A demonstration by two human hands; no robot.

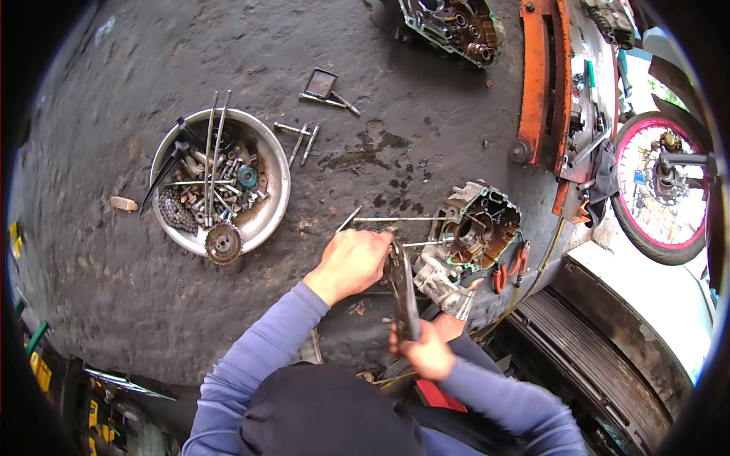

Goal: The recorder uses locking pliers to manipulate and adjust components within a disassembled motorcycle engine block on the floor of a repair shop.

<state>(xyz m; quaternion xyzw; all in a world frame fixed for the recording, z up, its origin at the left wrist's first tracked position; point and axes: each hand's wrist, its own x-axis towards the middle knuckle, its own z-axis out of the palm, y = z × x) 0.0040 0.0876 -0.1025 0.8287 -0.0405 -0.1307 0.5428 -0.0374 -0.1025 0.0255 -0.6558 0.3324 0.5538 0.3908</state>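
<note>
My left hand (356,262) is closed, fingers wrapped, at the ends of two long metal studs (395,220) that stick out of an opened engine crankcase (483,228). What it grips is hidden; a thin pointed metal piece (348,220) shows just past its knuckles. My right hand (427,351) is closed around the lower end of a long dark metal tool (403,296), whose upper end reaches beside my left hand. That tool is partly blurred and its kind does not show. The crankcase rests on its side with its oily hollow exposed, a grey casting part below it.
A metal bowl (283,186) of bolts, a chain and gears stands at left. Loose bolts (310,144) lie beyond it. Another engine case half (456,30) sits at the far side. Red-handled pliers (499,278), an orange metal frame (536,83) and a pink-rimmed wheel (660,190) are at right.
</note>
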